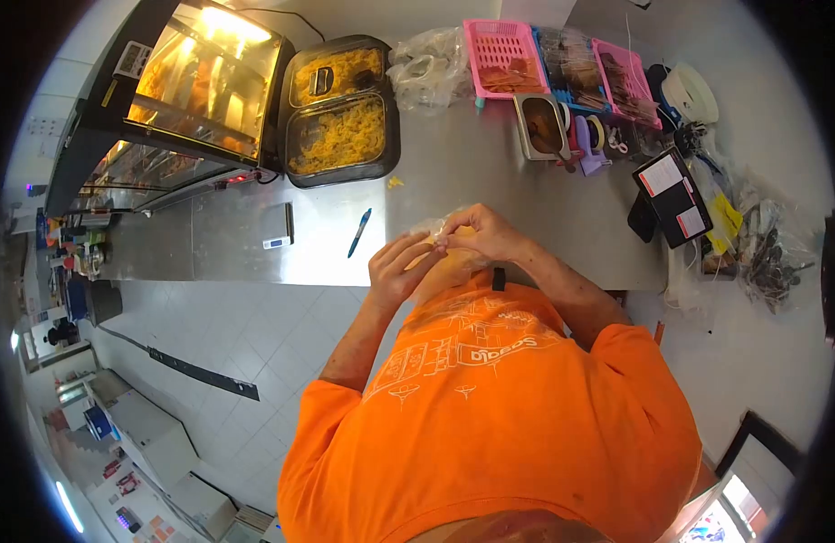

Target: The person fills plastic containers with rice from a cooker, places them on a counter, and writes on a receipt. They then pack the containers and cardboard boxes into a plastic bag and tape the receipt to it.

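My left hand [401, 264] and my right hand [482, 233] meet over the front edge of the steel counter, close to my orange shirt. Between them is a clear plastic bag [453, 268], pinched by the fingertips of both hands where they come together. Its lower part hangs against my shirt, and a thin clear edge shows above the fingers. What the bag contains, if anything, I cannot make out. A blue pen [359, 233] lies on the counter to the left of my left hand.
Two trays of yellow rice [338, 136] stand beside a lit glass warming cabinet [205, 81]. Clear bags [428, 68], pink baskets [506, 59], a steel container [542, 127] and tape dispensers [591, 149] line the back. A dark tablet-like device [672, 197] stands at right; a small notepad [279, 226] lies left.
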`<state>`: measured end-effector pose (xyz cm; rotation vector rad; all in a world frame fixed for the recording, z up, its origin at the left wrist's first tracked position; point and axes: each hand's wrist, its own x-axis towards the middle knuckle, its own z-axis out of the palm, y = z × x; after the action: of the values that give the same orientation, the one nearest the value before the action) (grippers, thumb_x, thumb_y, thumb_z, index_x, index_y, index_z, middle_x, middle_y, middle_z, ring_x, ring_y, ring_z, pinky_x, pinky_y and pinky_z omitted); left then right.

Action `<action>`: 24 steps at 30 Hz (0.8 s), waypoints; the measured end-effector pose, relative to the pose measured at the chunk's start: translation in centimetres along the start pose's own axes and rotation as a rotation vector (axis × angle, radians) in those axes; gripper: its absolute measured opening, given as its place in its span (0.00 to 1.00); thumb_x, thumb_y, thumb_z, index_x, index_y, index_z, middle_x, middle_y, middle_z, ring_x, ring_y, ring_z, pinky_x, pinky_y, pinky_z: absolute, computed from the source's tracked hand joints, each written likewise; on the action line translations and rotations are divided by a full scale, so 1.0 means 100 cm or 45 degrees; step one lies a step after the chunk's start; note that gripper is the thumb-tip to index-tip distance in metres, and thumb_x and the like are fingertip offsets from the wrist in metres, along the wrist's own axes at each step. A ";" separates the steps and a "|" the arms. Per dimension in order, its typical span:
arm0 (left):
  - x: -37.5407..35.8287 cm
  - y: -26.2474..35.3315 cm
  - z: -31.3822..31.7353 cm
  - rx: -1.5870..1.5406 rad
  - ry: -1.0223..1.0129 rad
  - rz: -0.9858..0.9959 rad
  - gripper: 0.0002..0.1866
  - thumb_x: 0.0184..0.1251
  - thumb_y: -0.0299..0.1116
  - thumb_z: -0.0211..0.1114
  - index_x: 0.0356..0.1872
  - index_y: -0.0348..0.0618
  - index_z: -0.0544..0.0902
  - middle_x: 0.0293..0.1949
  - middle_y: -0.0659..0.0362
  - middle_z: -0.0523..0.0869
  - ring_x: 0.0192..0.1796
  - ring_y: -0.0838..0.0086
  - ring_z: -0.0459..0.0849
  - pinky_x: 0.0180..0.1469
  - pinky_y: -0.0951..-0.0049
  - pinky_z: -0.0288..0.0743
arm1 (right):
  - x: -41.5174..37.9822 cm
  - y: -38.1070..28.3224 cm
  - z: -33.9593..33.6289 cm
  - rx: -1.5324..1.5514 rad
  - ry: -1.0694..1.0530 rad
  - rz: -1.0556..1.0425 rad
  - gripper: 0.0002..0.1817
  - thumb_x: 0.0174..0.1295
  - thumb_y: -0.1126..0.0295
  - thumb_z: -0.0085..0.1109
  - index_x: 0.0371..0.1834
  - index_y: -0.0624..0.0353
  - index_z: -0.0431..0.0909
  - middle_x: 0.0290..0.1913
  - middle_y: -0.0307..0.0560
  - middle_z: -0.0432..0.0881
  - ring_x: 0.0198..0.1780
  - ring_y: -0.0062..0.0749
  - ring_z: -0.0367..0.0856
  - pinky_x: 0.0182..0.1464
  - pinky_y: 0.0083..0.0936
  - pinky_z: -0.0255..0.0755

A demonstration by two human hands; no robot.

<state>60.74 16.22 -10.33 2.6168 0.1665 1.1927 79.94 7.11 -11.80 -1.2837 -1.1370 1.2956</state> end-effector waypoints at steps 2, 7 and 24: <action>-0.001 0.007 -0.006 0.102 -0.020 -0.048 0.12 0.47 0.29 0.77 0.36 0.49 0.91 0.31 0.68 0.85 0.36 0.75 0.84 0.46 0.66 0.78 | 0.000 0.002 0.003 -0.036 0.038 0.000 0.07 0.59 0.70 0.69 0.34 0.63 0.87 0.34 0.44 0.89 0.39 0.22 0.83 0.48 0.23 0.75; -0.024 0.017 -0.007 0.047 -0.138 -0.132 0.12 0.50 0.26 0.75 0.38 0.50 0.91 0.29 0.68 0.82 0.39 0.76 0.82 0.60 0.56 0.73 | -0.003 0.004 0.016 -0.265 0.264 -0.145 0.06 0.56 0.72 0.71 0.31 0.63 0.86 0.32 0.45 0.87 0.39 0.31 0.82 0.47 0.28 0.74; -0.066 0.023 0.007 -0.465 -0.378 -0.199 0.15 0.51 0.21 0.70 0.43 0.40 0.88 0.32 0.59 0.79 0.47 0.64 0.81 0.67 0.51 0.75 | 0.024 0.053 0.022 -0.784 0.685 -0.307 0.04 0.54 0.74 0.62 0.29 0.63 0.84 0.35 0.50 0.85 0.47 0.47 0.78 0.54 0.39 0.73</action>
<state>56.93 12.55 -14.86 2.3691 0.0837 0.6961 77.69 8.90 -17.27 -1.7334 -1.2778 0.3716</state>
